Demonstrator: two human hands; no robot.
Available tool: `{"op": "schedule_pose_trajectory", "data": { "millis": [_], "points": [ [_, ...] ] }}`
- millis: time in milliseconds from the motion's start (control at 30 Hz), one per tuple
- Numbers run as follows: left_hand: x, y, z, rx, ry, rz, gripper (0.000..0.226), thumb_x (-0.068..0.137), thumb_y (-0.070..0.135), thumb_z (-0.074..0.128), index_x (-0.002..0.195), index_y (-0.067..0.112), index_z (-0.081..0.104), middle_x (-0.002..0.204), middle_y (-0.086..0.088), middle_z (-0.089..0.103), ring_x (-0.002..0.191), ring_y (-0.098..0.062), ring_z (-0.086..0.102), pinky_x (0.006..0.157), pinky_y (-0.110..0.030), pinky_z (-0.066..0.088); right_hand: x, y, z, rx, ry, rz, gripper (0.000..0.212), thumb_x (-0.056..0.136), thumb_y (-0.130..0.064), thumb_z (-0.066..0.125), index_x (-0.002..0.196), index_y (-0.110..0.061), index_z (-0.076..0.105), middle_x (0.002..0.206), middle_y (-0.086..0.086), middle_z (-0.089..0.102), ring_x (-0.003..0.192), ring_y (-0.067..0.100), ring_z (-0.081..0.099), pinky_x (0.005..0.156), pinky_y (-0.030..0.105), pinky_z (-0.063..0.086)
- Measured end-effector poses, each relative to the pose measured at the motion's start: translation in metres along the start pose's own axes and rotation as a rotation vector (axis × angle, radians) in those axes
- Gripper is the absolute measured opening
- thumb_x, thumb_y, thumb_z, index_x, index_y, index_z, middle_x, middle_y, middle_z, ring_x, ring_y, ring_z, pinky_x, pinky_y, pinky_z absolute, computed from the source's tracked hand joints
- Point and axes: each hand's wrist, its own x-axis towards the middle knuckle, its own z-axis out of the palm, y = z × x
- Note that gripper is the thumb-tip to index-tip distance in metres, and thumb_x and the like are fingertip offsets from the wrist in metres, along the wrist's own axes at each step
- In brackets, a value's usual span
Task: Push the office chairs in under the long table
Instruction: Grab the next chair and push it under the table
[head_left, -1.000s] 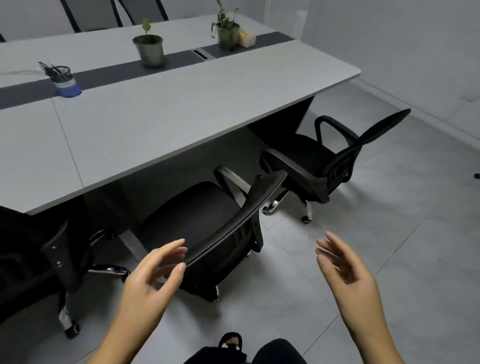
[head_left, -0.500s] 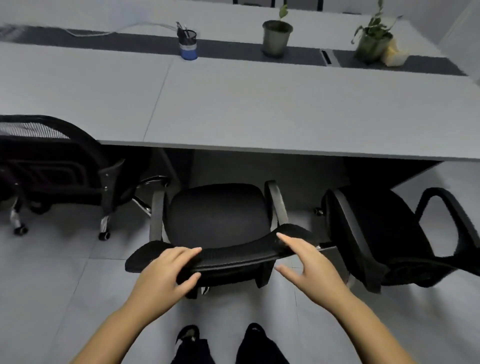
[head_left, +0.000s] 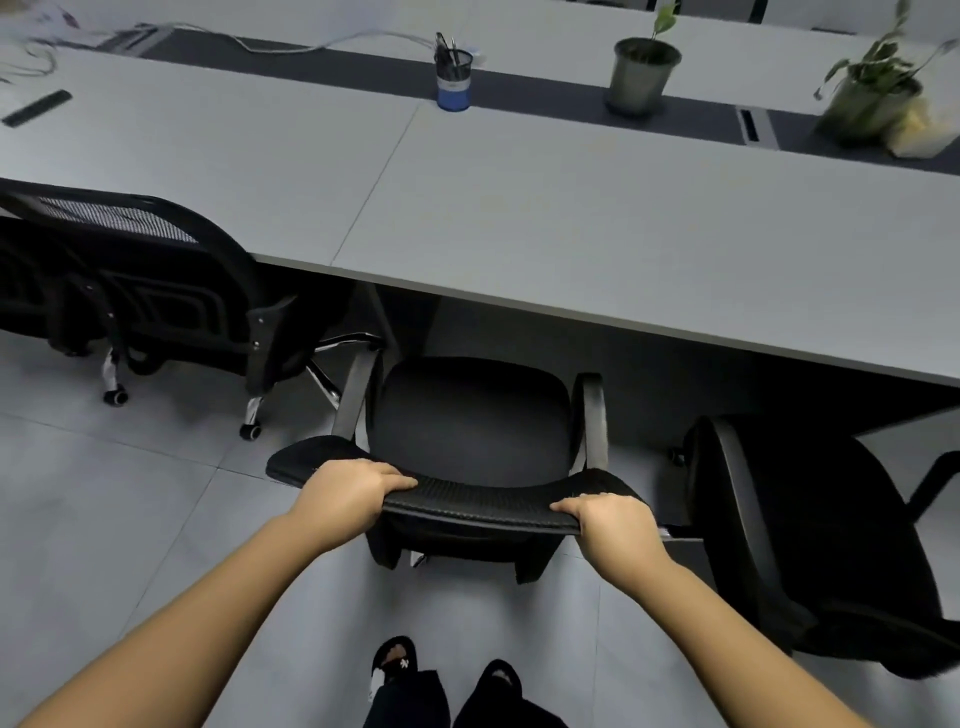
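Observation:
A black office chair (head_left: 472, 421) stands straight in front of me, its seat facing the long grey table (head_left: 597, 223) and its front edge near the table's rim. My left hand (head_left: 348, 493) grips the top of the chair's mesh backrest on the left. My right hand (head_left: 613, 525) grips the same backrest top on the right. A second black chair (head_left: 156, 280) stands to the left, its backrest close against the table edge. A third black chair (head_left: 810, 525) stands to the right, turned sideways and out from the table.
On the table are a blue pen holder (head_left: 453, 78), two potted plants (head_left: 641, 73) (head_left: 872, 98), a white cable (head_left: 311, 47) and a dark flat bar (head_left: 36, 107). My feet (head_left: 441, 680) stand on the grey tiled floor (head_left: 130, 519) behind the middle chair.
My view swung round behind the middle chair. Both hands went from open in the air to touching, then gripping, the top of its backrest. The chair now sits squarely facing the table.

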Motion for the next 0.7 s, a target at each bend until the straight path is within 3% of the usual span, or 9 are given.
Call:
{"op": "schedule_pose_trajectory", "data": {
  "millis": [233,400,533,700],
  "points": [
    [0.04,-0.014,-0.018,0.031,-0.072,0.039,0.049,0.086,0.009,0.049,0.126,0.037,0.053,0.132,0.011,0.058,0.117,-0.013,0.056,0.088,-0.033,0.048,0.019,0.002,-0.002,-0.039,0.031,0.069,0.054,0.081,-0.002,0.045,0.124,-0.032,0.054,0.109,-0.002,0.07,0.096,0.022,0.063,0.067,0.027,0.043],
    [0.074,-0.029,-0.03,0.034,-0.072,0.07,0.045,0.088,0.014,0.048,0.125,0.039,0.053,0.129,0.013,0.06,0.117,-0.01,0.056,0.089,-0.03,0.047,0.04,0.005,-0.004,-0.042,0.147,0.105,0.044,0.071,-0.004,0.061,0.105,-0.031,0.069,0.084,-0.004,0.075,0.074,0.021,0.068,0.054,0.028,0.049],
    [0.109,-0.036,-0.037,0.024,-0.072,0.087,0.051,0.086,0.009,0.046,0.126,0.038,0.052,0.132,0.01,0.058,0.118,-0.011,0.055,0.089,-0.031,0.048,0.065,0.015,-0.015,-0.057,0.134,0.148,0.044,0.082,-0.011,0.05,0.117,-0.035,0.059,0.111,-0.009,0.069,0.096,0.016,0.064,0.069,0.029,0.052],
    [0.158,-0.037,-0.046,0.019,-0.057,0.098,0.052,0.086,0.004,0.043,0.127,0.035,0.052,0.133,0.009,0.057,0.12,-0.012,0.053,0.089,-0.031,0.048,0.102,0.036,-0.044,-0.069,0.092,0.181,0.044,0.084,-0.013,0.047,0.117,-0.039,0.057,0.12,-0.013,0.065,0.106,0.013,0.06,0.075,0.028,0.047]
  ]
}}
